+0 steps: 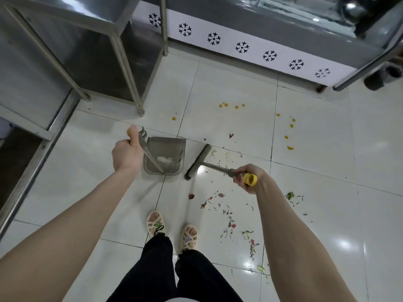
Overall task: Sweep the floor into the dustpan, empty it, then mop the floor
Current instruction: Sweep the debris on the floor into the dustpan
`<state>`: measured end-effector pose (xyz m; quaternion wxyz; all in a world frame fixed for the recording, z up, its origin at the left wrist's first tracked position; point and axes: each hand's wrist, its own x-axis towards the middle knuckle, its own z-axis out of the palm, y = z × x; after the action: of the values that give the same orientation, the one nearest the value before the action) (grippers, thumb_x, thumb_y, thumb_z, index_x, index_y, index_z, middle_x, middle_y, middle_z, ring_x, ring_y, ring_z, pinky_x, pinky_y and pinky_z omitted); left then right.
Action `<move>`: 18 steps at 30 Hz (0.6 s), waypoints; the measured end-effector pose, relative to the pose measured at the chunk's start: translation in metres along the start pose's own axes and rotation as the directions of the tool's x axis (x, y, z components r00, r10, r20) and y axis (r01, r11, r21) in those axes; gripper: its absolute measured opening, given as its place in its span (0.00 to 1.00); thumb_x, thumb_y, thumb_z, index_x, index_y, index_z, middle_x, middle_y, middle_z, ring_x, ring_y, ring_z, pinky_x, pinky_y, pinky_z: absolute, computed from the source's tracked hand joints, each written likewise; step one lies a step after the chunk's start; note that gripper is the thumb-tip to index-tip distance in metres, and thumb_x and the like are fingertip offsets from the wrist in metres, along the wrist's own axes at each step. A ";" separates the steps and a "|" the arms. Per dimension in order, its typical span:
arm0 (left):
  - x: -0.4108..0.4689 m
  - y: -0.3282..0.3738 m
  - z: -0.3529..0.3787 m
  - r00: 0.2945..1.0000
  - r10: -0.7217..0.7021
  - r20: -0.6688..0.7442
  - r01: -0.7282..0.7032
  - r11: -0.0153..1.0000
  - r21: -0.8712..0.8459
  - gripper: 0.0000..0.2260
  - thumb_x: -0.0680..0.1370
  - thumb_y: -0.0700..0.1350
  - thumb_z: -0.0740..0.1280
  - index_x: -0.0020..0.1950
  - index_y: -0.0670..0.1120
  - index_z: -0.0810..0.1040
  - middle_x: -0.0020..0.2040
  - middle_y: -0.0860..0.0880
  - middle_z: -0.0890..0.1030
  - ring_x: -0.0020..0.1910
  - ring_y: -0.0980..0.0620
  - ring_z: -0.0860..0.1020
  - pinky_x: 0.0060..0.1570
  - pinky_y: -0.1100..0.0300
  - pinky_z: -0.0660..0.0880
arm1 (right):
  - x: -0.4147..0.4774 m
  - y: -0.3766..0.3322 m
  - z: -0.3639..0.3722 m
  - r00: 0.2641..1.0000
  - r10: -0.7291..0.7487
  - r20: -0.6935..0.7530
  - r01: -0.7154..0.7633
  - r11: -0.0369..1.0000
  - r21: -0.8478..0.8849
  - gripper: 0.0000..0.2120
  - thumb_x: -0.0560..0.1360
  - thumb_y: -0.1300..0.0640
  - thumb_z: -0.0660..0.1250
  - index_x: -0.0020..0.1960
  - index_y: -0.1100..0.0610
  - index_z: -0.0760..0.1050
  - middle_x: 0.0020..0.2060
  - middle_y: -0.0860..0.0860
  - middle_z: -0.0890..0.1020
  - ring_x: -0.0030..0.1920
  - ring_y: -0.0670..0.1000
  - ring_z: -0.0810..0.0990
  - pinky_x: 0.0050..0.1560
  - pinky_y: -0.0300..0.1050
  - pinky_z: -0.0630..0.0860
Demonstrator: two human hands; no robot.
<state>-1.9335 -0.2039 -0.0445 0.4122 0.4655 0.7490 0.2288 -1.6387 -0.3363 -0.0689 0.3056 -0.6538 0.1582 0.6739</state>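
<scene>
Left hand (126,152) grips the dustpan (165,155) handle, mouth facing the broom (197,162). Right hand (245,178) fingers wrap the broom handle, ready to push scraps (220,205) in.

Single head-worn wide-angle view, facing steeply down, floor (235,83) near, edges apparently bowed

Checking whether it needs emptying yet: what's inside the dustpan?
The dustpan holds only a small whitish clump near where its handle joins; the remaining pan floor shows bare. The handle crosses the left side, hiding a thin strip.
</scene>
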 end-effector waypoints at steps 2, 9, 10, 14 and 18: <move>-0.003 0.004 0.001 1.000 0.011 -0.014 -0.011 1.000 0.010 0.44 0.67 0.75 0.45 0.39 0.34 0.76 0.35 0.39 0.77 0.39 0.36 0.79 0.45 0.39 0.79 | -0.003 -0.005 -0.003 0.999 -0.033 0.031 0.033 0.999 0.002 0.02 0.77 0.66 0.61 0.46 0.65 0.72 0.27 0.53 0.71 0.16 0.43 0.69 0.16 0.33 0.69; -0.001 0.018 0.002 0.995 0.041 -0.085 -0.045 0.998 -0.041 0.41 0.65 0.78 0.46 0.36 0.39 0.72 0.35 0.40 0.75 0.34 0.41 0.73 0.42 0.41 0.77 | 0.003 -0.016 0.015 0.991 -0.109 0.081 0.101 0.991 0.091 0.02 0.76 0.67 0.62 0.45 0.64 0.73 0.25 0.52 0.70 0.16 0.43 0.69 0.15 0.32 0.68; 0.003 0.022 0.002 0.995 0.045 -0.084 -0.049 0.998 -0.048 0.41 0.64 0.78 0.46 0.36 0.39 0.72 0.34 0.40 0.75 0.34 0.41 0.73 0.42 0.41 0.77 | 0.006 -0.019 0.020 0.989 -0.120 0.092 0.108 0.986 0.124 0.02 0.76 0.67 0.62 0.45 0.64 0.73 0.27 0.52 0.69 0.16 0.43 0.69 0.15 0.32 0.68; 0.024 0.038 0.007 0.996 0.072 -0.053 -0.074 0.997 -0.027 0.37 0.69 0.76 0.48 0.34 0.41 0.70 0.34 0.42 0.75 0.35 0.42 0.73 0.43 0.42 0.77 | 0.024 -0.033 0.040 0.983 -0.135 0.123 0.110 0.975 0.191 0.02 0.76 0.67 0.61 0.46 0.64 0.72 0.32 0.52 0.67 0.17 0.43 0.69 0.17 0.30 0.67; 0.050 0.046 0.012 0.998 0.055 -0.032 -0.056 0.998 -0.009 0.35 0.74 0.73 0.49 0.34 0.42 0.70 0.33 0.43 0.74 0.33 0.43 0.72 0.38 0.48 0.73 | 0.040 -0.049 0.055 0.986 -0.129 0.103 0.099 0.963 0.252 0.03 0.76 0.67 0.60 0.47 0.63 0.72 0.30 0.51 0.68 0.17 0.43 0.69 0.16 0.31 0.68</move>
<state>-1.9115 -0.1392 -0.0378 0.3962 0.4804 0.7410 0.2511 -1.6504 -0.2570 -0.0940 0.4313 -0.5780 0.1842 0.6678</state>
